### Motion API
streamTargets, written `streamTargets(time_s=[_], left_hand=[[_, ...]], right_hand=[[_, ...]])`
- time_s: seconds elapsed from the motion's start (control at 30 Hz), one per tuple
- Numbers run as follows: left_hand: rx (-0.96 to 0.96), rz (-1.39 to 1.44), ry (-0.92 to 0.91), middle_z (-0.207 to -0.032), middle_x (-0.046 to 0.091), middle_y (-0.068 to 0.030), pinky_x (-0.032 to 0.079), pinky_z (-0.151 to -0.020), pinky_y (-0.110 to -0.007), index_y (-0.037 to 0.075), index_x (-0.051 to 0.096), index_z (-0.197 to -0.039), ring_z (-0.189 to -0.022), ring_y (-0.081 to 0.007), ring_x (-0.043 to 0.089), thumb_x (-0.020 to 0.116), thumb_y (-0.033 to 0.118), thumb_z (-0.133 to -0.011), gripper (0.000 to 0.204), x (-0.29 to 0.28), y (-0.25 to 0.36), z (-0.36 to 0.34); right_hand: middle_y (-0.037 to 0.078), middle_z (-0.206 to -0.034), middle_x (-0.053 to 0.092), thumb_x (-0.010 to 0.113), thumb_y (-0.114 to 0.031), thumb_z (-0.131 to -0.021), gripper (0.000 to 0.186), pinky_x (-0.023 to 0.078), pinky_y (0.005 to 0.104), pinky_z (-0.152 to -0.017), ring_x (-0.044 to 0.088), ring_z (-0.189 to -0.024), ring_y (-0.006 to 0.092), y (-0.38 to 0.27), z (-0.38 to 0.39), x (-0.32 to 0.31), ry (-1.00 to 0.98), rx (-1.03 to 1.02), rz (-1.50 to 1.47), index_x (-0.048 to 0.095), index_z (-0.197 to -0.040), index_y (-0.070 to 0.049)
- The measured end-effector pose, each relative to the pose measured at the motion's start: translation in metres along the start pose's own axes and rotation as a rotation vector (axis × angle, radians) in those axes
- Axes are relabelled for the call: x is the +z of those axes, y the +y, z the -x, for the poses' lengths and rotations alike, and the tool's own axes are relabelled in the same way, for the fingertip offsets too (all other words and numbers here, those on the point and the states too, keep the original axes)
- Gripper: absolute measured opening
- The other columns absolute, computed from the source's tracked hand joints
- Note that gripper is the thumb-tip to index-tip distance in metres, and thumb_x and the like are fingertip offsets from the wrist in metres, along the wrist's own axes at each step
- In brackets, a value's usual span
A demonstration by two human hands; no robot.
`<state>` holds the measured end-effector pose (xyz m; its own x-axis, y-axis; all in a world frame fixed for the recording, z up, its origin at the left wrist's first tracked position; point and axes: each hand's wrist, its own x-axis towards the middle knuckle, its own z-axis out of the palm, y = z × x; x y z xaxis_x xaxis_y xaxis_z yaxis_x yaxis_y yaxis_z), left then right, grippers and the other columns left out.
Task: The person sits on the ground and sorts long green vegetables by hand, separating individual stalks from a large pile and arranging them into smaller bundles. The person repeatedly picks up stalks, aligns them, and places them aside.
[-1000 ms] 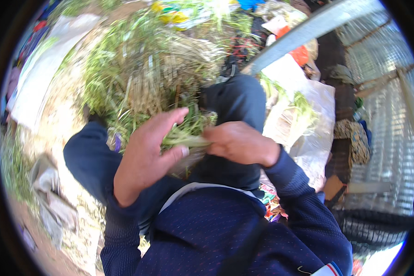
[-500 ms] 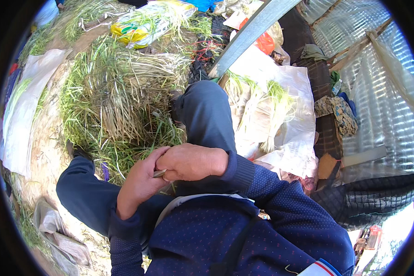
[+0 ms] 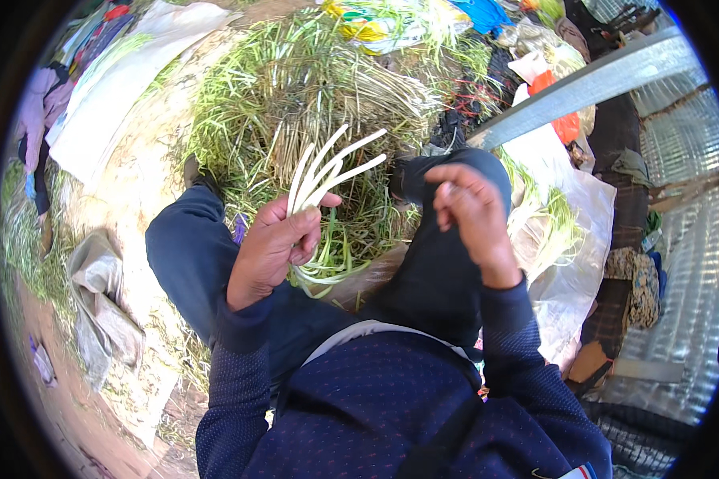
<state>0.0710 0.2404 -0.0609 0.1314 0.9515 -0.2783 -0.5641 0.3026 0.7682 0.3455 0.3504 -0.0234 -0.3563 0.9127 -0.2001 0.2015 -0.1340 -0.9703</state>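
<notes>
Left hand (image 3: 276, 243) clutching pale stalks (image 3: 327, 172), right hand (image 3: 473, 209) raised apart

A yellow and green plastic bag (image 3: 375, 24) lies at the far edge of the scene, just beyond the heap of cut green stalks (image 3: 311, 104); it is crumpled, with pale leaves spilling across it. To its right sits a bright blue plastic bag (image 3: 487, 14), also crumpled, partly cut off by the picture's rim. Further right, a small orange plastic bag (image 3: 563, 124) shows on both sides of a grey metal bar (image 3: 583, 88) that crosses in front of it. On the right, a large translucent white plastic sack (image 3: 571, 239) lies open on the ground, holding green and white stalks. No labels, signs or screens can be made out.
</notes>
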Motion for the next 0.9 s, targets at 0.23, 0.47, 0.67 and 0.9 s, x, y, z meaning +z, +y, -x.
streamTargets(time_s=[0.23, 0.47, 0.67, 0.9], left_hand=[[-0.071, -0.09, -0.016, -0.065, 0.053, 0.0036, 0.029, -0.044, -0.018, 0.002, 0.066, -0.121, -0.051, -0.0018, 0.042, 0.061, 0.021, -0.1, 0.029, 0.003, -0.014, -0.005], [-0.085, -0.147, -0.046, -0.068, 0.059, 0.0022, 0.031, -0.044, -0.018, 0.002, 0.067, -0.119, -0.049, -0.0014, 0.043, 0.064, 0.023, -0.099, 0.029, 0.005, -0.032, -0.012], [-0.056, -0.201, 0.06, -0.07, 0.062, -0.0008, 0.036, -0.047, -0.019, 0.002, 0.068, -0.115, -0.05, -0.0034, 0.046, 0.056, 0.033, -0.103, 0.035, 0.002, -0.043, -0.017], [-0.099, 0.018, 0.19, -0.074, 0.068, -0.0045, 0.043, -0.047, -0.018, 0.004, 0.067, -0.104, -0.053, -0.0057, 0.057, 0.063, 0.022, -0.099, 0.02, -0.006, -0.049, -0.019]], right_hand=[[-0.004, -0.079, 0.057, 0.057, -0.017, -0.101, 0.026, 0.044, 0.0203, -0.057, 0.053, -0.064, 0.0043, 0.034, 0.002, 0.056, -0.185, 0.029, -0.277, 0.062, -0.119, 0.001], [0.001, -0.081, 0.062, 0.062, -0.032, -0.101, 0.031, 0.048, 0.0243, -0.059, 0.059, -0.066, 0.0093, 0.046, -0.014, 0.071, -0.088, 0.072, -0.533, 0.062, -0.114, -0.004], [0.003, -0.085, 0.063, 0.062, -0.027, -0.101, 0.026, 0.053, 0.0271, -0.062, 0.062, -0.068, 0.0107, 0.061, -0.016, 0.071, -0.031, 0.139, -0.636, 0.064, -0.11, -0.003], [0.005, -0.086, 0.065, 0.06, -0.028, -0.102, 0.023, 0.056, 0.0308, -0.065, 0.064, -0.071, 0.0139, 0.065, -0.017, 0.074, -0.047, 0.191, -0.695, 0.062, -0.106, -0.005]])
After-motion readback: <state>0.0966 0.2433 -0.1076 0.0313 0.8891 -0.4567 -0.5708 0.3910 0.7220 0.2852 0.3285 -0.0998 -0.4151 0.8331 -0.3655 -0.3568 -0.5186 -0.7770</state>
